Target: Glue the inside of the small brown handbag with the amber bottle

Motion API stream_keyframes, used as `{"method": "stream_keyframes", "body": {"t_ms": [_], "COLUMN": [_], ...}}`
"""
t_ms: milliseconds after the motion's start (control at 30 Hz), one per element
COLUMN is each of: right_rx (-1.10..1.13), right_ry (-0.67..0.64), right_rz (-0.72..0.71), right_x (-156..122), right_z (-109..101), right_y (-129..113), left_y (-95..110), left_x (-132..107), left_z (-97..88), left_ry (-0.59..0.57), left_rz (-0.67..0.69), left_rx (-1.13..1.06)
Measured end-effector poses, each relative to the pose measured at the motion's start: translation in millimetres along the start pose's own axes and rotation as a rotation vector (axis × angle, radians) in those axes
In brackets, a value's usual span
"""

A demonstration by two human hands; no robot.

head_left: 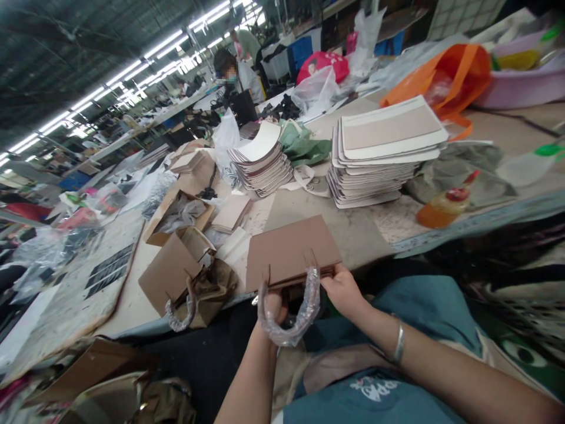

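A flat brown handbag [289,250] lies at the near edge of the worktable [357,229], its top edge toward me. Its handle [291,324], wrapped in clear plastic film, hangs off the edge in a loop. My left hand [273,307] is closed at the bag's near left corner, behind the wrapped handle. My right hand [344,288] pinches the bag's near right corner, fingers closed on the edge. A silver bangle sits on my right wrist.
A second brown bag [176,277] with a wrapped handle lies to the left. Two stacks of white and beige panels [384,153] [262,165] stand further back. A glue bottle [445,206], an orange bag [445,73] and plastic bags crowd the right. A person sits far back.
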State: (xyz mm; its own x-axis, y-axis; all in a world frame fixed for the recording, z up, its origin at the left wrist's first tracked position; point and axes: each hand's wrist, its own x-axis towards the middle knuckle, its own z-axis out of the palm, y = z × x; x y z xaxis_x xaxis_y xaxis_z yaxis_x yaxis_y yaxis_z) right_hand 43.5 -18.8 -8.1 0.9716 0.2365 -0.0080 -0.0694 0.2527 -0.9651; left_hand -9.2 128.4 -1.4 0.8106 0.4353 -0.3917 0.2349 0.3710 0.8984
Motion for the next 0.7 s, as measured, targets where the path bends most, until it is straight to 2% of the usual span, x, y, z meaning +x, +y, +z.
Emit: {"method": "stream_keyframes", "body": {"t_ms": [100, 200, 267, 333, 533, 633, 700], "right_rx": [-0.003, -0.009, -0.025, -0.060, -0.281, -0.434, -0.527], "right_ry": [0.066, 0.053, 0.031, 0.009, 0.017, -0.015, -0.058], "right_rz": [-0.001, -0.019, -0.033, -0.047, -0.129, -0.190, -0.220], "right_x": [5, 13, 17, 19, 19, 19, 18], "right_z": [5, 9, 10, 10, 3, -1, -4], "right_y": [6, 4, 1, 0, 6, 4, -3], "left_y": [0, 1, 0, -3, -10, -8, -4], "left_x": [-3, -7, -7, -5, 3, 3, 4], "left_z": [5.3, 5.5, 6.4, 11.3, 41.1, 46.4, 42.6], "left_ry": [-0.079, -0.219, -0.242, -0.184, 0.113, 0.155, 0.145], "left_rz": [-0.108, -0.226, -0.266, -0.251, -0.029, -0.020, -0.002], "left_rx": [-0.075, -0.173, -0.214, -0.240, -0.294, -0.298, -0.257]}}
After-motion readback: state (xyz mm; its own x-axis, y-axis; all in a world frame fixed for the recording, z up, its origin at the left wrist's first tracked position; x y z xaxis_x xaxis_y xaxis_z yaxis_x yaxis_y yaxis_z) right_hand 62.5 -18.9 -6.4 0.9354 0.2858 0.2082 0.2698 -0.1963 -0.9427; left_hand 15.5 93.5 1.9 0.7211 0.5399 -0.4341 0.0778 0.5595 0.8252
